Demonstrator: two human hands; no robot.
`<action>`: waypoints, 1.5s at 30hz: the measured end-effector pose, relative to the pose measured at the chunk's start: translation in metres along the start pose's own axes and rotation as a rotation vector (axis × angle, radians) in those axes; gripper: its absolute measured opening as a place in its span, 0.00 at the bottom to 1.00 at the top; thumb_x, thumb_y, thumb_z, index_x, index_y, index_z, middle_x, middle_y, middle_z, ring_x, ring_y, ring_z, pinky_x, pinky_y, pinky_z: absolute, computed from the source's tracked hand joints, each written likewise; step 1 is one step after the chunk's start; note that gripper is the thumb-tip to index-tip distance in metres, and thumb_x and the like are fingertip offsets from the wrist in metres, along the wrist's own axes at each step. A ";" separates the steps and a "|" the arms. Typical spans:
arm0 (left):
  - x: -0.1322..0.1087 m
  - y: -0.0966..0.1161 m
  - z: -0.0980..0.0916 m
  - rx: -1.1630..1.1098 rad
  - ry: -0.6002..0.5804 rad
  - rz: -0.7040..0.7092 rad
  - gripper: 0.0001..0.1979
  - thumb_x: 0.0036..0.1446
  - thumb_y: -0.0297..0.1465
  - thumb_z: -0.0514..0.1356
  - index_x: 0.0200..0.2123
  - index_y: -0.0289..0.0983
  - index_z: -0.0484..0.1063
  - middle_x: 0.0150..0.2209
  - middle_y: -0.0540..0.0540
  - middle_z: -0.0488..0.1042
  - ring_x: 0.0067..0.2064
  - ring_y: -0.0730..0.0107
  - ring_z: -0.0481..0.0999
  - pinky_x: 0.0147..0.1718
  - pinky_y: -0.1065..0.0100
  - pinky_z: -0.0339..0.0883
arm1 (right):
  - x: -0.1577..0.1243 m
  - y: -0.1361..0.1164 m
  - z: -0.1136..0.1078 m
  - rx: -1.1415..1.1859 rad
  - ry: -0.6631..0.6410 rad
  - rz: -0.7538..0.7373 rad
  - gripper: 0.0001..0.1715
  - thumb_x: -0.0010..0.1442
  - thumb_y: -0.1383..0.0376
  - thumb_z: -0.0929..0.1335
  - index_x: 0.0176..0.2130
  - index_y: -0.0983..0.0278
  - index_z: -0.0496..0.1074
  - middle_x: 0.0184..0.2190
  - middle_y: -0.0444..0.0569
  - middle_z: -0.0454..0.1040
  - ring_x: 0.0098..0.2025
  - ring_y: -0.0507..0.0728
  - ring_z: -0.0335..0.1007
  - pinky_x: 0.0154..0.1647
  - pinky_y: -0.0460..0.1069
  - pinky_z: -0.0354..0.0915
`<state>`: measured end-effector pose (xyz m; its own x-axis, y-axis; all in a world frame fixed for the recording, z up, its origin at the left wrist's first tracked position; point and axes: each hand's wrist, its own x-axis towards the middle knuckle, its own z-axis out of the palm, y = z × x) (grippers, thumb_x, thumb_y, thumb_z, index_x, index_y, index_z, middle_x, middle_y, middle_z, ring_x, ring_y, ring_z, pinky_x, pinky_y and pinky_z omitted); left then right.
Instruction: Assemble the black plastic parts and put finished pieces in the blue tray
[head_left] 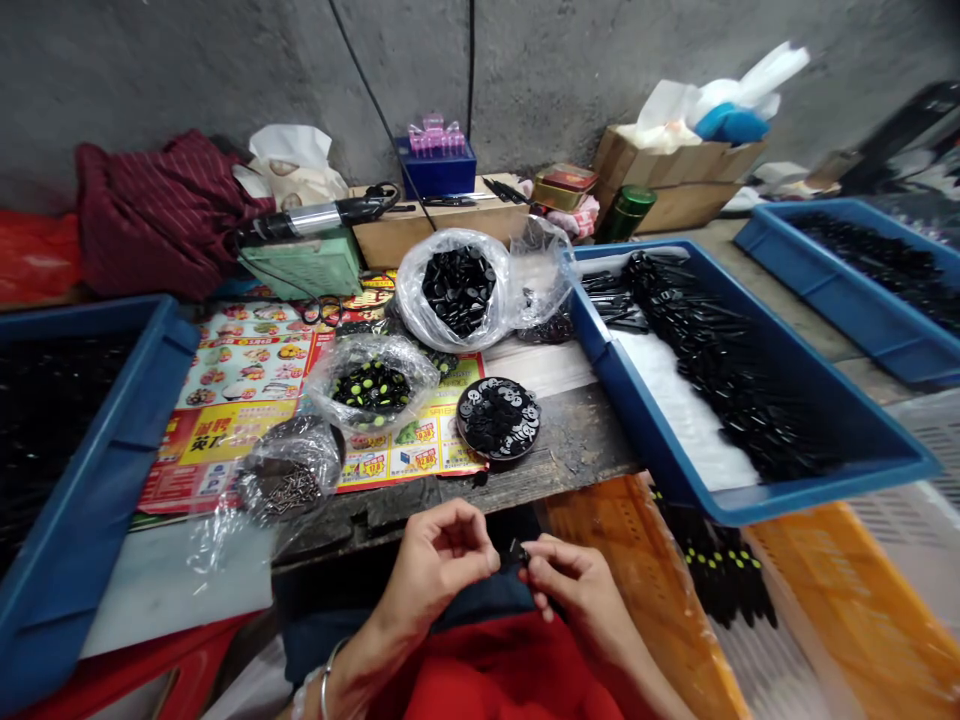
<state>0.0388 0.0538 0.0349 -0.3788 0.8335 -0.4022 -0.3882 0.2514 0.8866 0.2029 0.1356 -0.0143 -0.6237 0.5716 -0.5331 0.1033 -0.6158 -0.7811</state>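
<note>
1 light, stiff black plastic part (516, 553), edge-held between closed fingertips of left hand (439, 565) and right hand (571, 590).

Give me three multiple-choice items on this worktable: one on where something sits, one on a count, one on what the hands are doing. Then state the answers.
1. Where does the round black dish of buttons sit?
A. In a cardboard box
B. On the person's lap
C. On the printed flyers

2. How many blue plastic trays show?
A. Two
B. Three
C. Four

3. What are the left hand and right hand doing?
A. Pinching a small black piece
B. Resting flat on the table
C. Reaching into a tray

Answers:
1. C, its edge lies over the flyers.
2. B, one left, two right.
3. A, the fingertips meet at the piece.
</note>
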 end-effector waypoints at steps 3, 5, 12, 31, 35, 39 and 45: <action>-0.002 0.000 -0.002 -0.049 -0.026 -0.040 0.12 0.41 0.27 0.67 0.25 0.36 0.64 0.21 0.52 0.71 0.22 0.76 0.66 0.21 0.76 0.61 | 0.002 0.003 -0.002 -0.027 0.048 0.022 0.22 0.43 0.52 0.78 0.31 0.67 0.81 0.21 0.45 0.70 0.17 0.46 0.61 0.15 0.40 0.59; -0.001 -0.002 -0.003 0.026 -0.016 -0.013 0.11 0.42 0.28 0.67 0.24 0.36 0.65 0.22 0.53 0.69 0.23 0.76 0.66 0.22 0.76 0.61 | 0.003 0.004 -0.003 -0.031 0.029 0.026 0.23 0.44 0.51 0.78 0.31 0.68 0.81 0.21 0.46 0.70 0.17 0.46 0.61 0.14 0.40 0.58; 0.005 -0.011 -0.004 0.219 0.044 0.071 0.07 0.46 0.28 0.64 0.26 0.35 0.66 0.23 0.53 0.66 0.26 0.75 0.64 0.26 0.75 0.60 | 0.003 0.005 -0.001 -0.035 -0.016 -0.001 0.21 0.47 0.52 0.76 0.33 0.68 0.81 0.22 0.44 0.68 0.18 0.46 0.61 0.15 0.40 0.59; 0.003 -0.004 -0.001 0.616 0.001 0.237 0.06 0.50 0.22 0.57 0.26 0.38 0.68 0.24 0.52 0.70 0.27 0.72 0.70 0.27 0.74 0.60 | 0.001 -0.007 0.014 -0.239 -0.038 -0.101 0.25 0.48 0.47 0.74 0.32 0.67 0.80 0.24 0.42 0.62 0.19 0.48 0.63 0.16 0.43 0.65; 0.004 -0.004 -0.001 0.690 -0.007 0.257 0.06 0.51 0.21 0.56 0.27 0.38 0.68 0.25 0.52 0.71 0.27 0.72 0.70 0.27 0.74 0.60 | 0.001 -0.002 0.012 -0.210 -0.035 -0.077 0.25 0.47 0.47 0.75 0.32 0.67 0.79 0.25 0.42 0.62 0.19 0.48 0.63 0.16 0.44 0.66; 0.005 -0.004 -0.001 0.720 -0.016 0.261 0.07 0.50 0.20 0.56 0.28 0.38 0.68 0.25 0.52 0.71 0.27 0.72 0.70 0.26 0.74 0.59 | 0.002 0.000 0.014 -0.202 -0.045 -0.061 0.25 0.46 0.47 0.75 0.31 0.67 0.79 0.25 0.42 0.62 0.19 0.49 0.64 0.17 0.44 0.66; -0.004 -0.001 0.003 0.676 -0.050 0.251 0.09 0.51 0.20 0.56 0.30 0.38 0.73 0.25 0.51 0.73 0.26 0.72 0.69 0.27 0.74 0.59 | 0.003 0.002 0.013 -0.260 -0.025 -0.061 0.25 0.46 0.46 0.74 0.26 0.66 0.79 0.21 0.42 0.64 0.15 0.47 0.58 0.14 0.44 0.58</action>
<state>0.0433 0.0515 0.0367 -0.3430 0.9236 -0.1713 0.3166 0.2854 0.9046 0.1917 0.1291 -0.0133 -0.6538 0.5877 -0.4767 0.2582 -0.4189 -0.8705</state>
